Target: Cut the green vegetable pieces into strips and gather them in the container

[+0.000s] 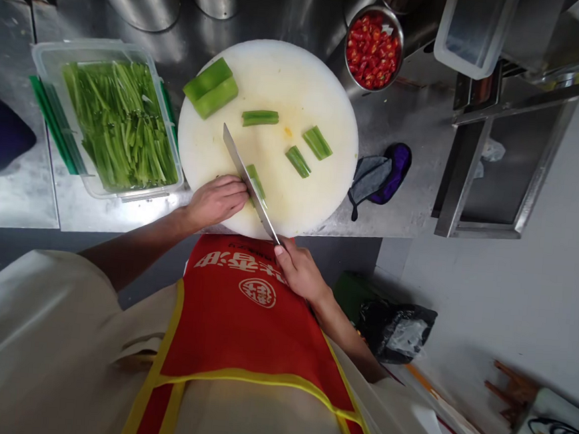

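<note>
Between the two hands, a short green piece point(256, 179) lies on the round cutting board point(301, 201), right beside the blade of the knife point(238, 156). The right hand point(305, 270) is wrapped around the knife's handle at the board's near edge. The left hand point(219, 200) is bent, fingertips close against the blade's other side; whether it pins anything cannot be told, as the fingers hide it.

Cutting seems partly done: ahead of the hands lie three more short pieces, one point(260, 118) straight ahead and two point(318, 142) farther right. A broad green chunk point(211, 88), ahead of the left hand, looks uncut and is probably what remains. Left of the left hand, on the table point(404, 219), a clear tub point(135, 195) holds many thin green strips point(121, 123), which suggests plenty is already finished.
</note>
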A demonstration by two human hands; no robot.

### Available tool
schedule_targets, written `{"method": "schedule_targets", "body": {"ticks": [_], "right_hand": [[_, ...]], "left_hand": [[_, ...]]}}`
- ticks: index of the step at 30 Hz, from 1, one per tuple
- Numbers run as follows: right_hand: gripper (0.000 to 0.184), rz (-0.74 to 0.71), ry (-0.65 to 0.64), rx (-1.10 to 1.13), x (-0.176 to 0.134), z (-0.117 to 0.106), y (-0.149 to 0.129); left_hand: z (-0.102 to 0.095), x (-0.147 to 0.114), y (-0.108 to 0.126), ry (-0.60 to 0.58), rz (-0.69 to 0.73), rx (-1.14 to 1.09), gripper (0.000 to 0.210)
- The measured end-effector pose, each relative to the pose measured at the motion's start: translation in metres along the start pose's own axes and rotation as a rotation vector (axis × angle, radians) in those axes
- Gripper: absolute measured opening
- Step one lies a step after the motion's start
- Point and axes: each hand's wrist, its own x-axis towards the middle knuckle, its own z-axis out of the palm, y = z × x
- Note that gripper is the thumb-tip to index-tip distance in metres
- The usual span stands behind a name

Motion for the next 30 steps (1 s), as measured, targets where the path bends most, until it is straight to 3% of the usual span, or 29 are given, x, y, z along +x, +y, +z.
{"method": "schedule_targets", "body": {"ticks": [6, 10, 14, 16, 19, 21, 23, 25, 28, 30], "right_hand": [[0.057, -0.019, 0.031, 0.106, 0.011, 0.003, 0.004], [0.051, -0.054, 0.057, 0.235, -0.002, 0.002, 0.007], [0.052, -0.104, 0.094, 0.221, -0.020, 0.004, 0.008], [0.056, -0.156, 0.130, 0.166, -0.024, 0.009, 0.009], [0.061, -0.254, 0.167, 0.076, -0.025, 0.020, 0.013], [0.060, -0.297, 0.173, 0.004, -0.023, 0.028, 0.016], [0.059, -0.295, 0.160, -0.094, -0.021, 0.035, 0.018], [0.060, -0.260, 0.127, -0.200, -0.019, 0.040, 0.018], [0.062, -0.219, 0.076, -0.319, -0.016, 0.047, 0.016], [0.063, -0.207, 0.070, -0.359, -0.014, 0.051, 0.014]], "left_hand": [[0.000, 0.000, 0.000, 0.016, 0.039, 0.060, 0.019], [0.003, 0.002, -0.002, -0.050, -0.003, 0.043, 0.022], [0.005, 0.006, -0.001, -0.059, -0.057, -0.019, 0.023], [-0.002, 0.005, 0.005, 0.041, -0.112, -0.065, 0.022], [-0.028, 0.001, 0.019, 0.293, -0.284, -0.062, 0.018], [-0.052, 0.000, 0.025, 0.341, -0.320, -0.029, 0.017], [-0.072, 0.006, 0.024, 0.164, -0.236, -0.019, 0.023], [-0.083, 0.017, 0.015, -0.139, -0.117, -0.009, 0.033], [-0.080, 0.037, -0.008, -0.518, 0.053, 0.014, 0.039], [-0.071, 0.047, -0.022, -0.621, 0.135, 0.020, 0.038]]}}
